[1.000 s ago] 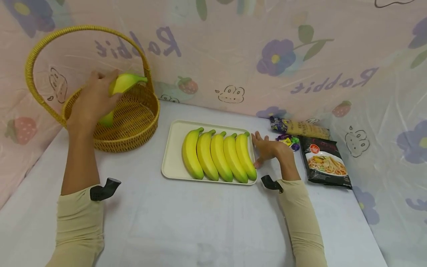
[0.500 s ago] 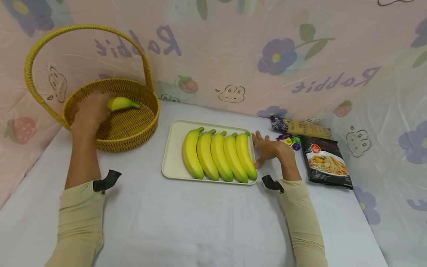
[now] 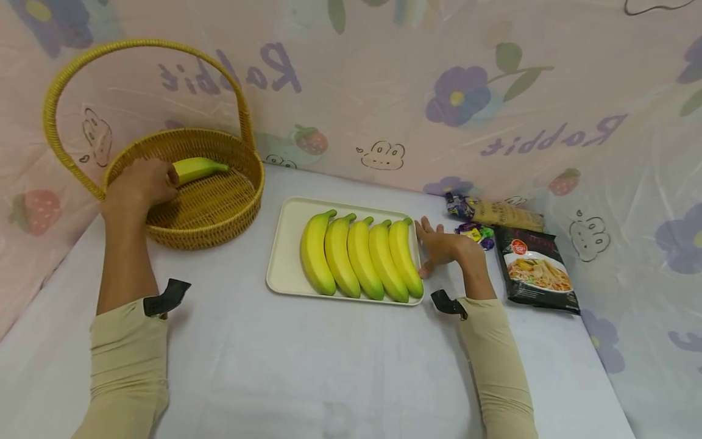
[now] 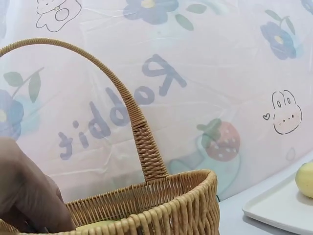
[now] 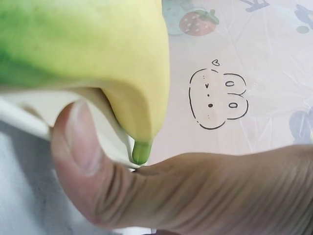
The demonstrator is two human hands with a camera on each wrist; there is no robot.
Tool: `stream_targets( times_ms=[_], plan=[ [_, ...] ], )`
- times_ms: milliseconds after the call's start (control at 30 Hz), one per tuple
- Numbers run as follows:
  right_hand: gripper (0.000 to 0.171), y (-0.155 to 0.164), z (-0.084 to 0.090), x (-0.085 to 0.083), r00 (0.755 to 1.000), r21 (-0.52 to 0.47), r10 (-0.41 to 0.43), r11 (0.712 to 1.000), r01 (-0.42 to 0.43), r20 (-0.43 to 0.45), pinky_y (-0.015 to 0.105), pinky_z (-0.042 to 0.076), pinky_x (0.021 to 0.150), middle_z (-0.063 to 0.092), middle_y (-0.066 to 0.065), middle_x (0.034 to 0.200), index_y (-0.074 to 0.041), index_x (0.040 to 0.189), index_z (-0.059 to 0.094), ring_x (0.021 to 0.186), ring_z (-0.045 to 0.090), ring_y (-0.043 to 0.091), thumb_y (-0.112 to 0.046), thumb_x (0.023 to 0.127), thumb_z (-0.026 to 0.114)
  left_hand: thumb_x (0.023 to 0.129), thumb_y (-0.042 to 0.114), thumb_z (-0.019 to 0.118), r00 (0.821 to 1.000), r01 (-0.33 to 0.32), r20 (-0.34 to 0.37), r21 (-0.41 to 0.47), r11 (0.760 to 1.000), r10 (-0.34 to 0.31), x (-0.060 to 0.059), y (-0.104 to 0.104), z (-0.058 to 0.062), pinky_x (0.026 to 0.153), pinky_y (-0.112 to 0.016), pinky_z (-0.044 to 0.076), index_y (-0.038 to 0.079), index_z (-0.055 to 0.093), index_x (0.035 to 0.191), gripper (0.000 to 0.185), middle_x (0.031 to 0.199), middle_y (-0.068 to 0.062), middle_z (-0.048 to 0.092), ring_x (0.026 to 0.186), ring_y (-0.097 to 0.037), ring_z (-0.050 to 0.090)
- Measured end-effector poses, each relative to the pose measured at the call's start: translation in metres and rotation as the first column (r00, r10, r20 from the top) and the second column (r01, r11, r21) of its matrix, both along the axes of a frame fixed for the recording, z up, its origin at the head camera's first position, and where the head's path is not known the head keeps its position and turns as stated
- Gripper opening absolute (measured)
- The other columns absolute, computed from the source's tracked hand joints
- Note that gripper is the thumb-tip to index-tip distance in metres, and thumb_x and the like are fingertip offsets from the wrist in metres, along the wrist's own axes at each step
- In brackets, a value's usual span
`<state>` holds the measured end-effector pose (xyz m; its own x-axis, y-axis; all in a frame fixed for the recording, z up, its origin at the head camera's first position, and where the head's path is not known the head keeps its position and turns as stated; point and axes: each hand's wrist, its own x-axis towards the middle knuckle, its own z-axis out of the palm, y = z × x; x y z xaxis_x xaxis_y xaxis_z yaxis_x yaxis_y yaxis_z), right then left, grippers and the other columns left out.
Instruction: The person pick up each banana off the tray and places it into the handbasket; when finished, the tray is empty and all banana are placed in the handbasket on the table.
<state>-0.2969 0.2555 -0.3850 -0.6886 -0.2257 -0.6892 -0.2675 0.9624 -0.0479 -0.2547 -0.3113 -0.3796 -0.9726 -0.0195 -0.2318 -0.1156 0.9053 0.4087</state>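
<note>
In the head view, my left hand (image 3: pixel 139 186) reaches down into the round wicker basket (image 3: pixel 203 235). Its fingers curl over the near end of a banana (image 3: pixel 198 169) that lies along the basket's back wall, stem pointing right. That end is hidden under the hand. The left wrist view shows the knuckles (image 4: pixel 29 186) dipping behind the basket rim. My right hand (image 3: pixel 441 244) rests with spread fingers against the right edge of a pale rectangular tray (image 3: pixel 285 268). Several bananas (image 3: pixel 364 259) lie side by side on the tray; up close, my thumb (image 5: pixel 83 142) sits at its rim.
A tall hoop handle (image 3: pixel 145 44) arches over the basket. On the right lie a black noodle packet (image 3: pixel 537 268), a long packet with a purple end (image 3: pixel 496 212) and small purple and green wrapped items (image 3: pixel 476 233). A printed curtain (image 3: pixel 340 79) hangs behind the table.
My left hand has lowered the banana from above the basket into it, then shifted it slightly toward the back wall. The right hand and the tray have stayed in place.
</note>
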Motion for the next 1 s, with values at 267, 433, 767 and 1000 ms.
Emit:
stream_targets(
  times_ms=[267, 433, 767, 1000],
  plan=[
    [0.133, 0.001, -0.0009, -0.001, 1.0, -0.014, -0.012, 1.0, 0.012, 0.008, 0.078, 0.009, 0.123, -0.021, 0.021, 0.173, -0.007, 0.167, -0.01, 0.16, -0.005, 0.05, -0.045, 0.082, 0.084, 0.106, 0.033, 0.058, 0.991, 0.041, 0.129, 0.008, 0.999, -0.042, -0.0054, 0.0005, -0.0013, 0.11, -0.076, 0.035, -0.011, 0.039, 0.152, 0.066, 0.15, -0.043, 0.039, 0.128, -0.059, 0.044],
    [0.133, 0.0017, -0.0019, -0.0015, 1.0, -0.022, -0.012, 1.0, 0.012, 0.003, 0.077, 0.009, 0.123, -0.021, 0.022, 0.172, -0.006, 0.166, -0.01, 0.16, -0.005, 0.051, -0.044, 0.08, 0.084, 0.107, 0.043, 0.054, 0.985, 0.033, 0.169, 0.02, 0.999, -0.036, -0.0081, 0.0007, -0.0022, 0.11, -0.079, 0.031, -0.007, 0.031, 0.158, 0.075, 0.154, -0.044, 0.032, 0.133, -0.062, 0.036],
    [0.133, 0.003, -0.0017, -0.0018, 1.0, -0.018, -0.005, 1.0, 0.005, 0.009, 0.078, 0.009, 0.123, -0.021, 0.022, 0.172, -0.006, 0.166, -0.011, 0.16, -0.005, 0.051, -0.045, 0.081, 0.084, 0.109, 0.047, 0.048, 0.981, 0.037, 0.189, 0.027, 0.999, -0.041, -0.0075, 0.001, -0.0009, 0.112, -0.081, 0.027, -0.006, 0.025, 0.161, 0.078, 0.156, -0.046, 0.026, 0.136, -0.065, 0.03],
    [0.134, 0.0031, -0.0002, -0.0016, 1.0, -0.025, 0.004, 1.0, -0.004, 0.012, 0.078, 0.01, 0.123, -0.022, 0.023, 0.172, -0.005, 0.166, -0.011, 0.16, -0.005, 0.052, -0.045, 0.081, 0.084, 0.109, 0.044, 0.048, 0.984, 0.047, 0.173, 0.037, 0.998, -0.053, -0.0075, 0.0019, 0.0006, 0.11, -0.079, 0.032, -0.007, 0.027, 0.16, 0.075, 0.152, -0.045, 0.032, 0.127, -0.06, 0.038]
  ],
)
